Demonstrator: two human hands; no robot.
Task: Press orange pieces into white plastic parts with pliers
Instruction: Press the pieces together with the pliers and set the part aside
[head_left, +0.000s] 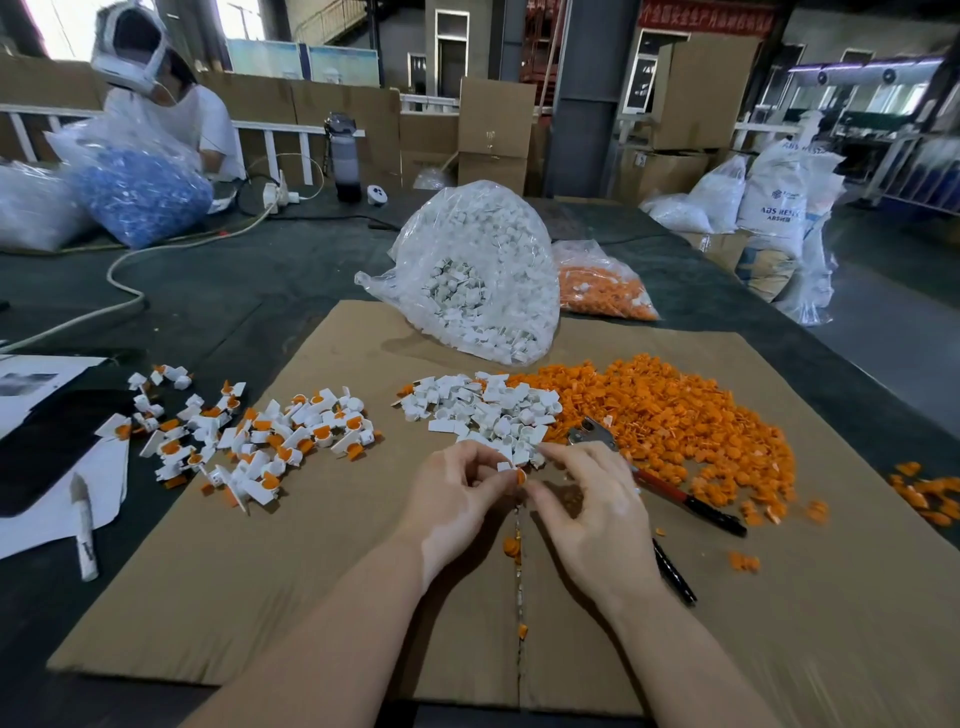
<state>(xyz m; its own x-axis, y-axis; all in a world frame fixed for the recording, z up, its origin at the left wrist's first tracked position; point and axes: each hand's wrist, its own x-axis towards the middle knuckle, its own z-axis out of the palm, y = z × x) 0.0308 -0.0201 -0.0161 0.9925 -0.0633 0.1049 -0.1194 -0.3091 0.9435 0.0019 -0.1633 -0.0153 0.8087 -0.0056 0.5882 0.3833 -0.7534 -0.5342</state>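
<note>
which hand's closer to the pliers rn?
Right. The right hand is directly beside the pliers, partly overlapping the handles in view. The left hand sits farther left, across the held white part.

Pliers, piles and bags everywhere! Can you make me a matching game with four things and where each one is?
Things:
1. pliers
2. finished parts pile
3. bag of white parts
4. marker pen

Places:
A. at the far edge of the cardboard, in the middle
B. on white paper at the left
C. by the loose orange pieces, right of the right hand
D. at the left edge of the cardboard

Pairs: 1-C, 2-D, 3-A, 4-B
</note>
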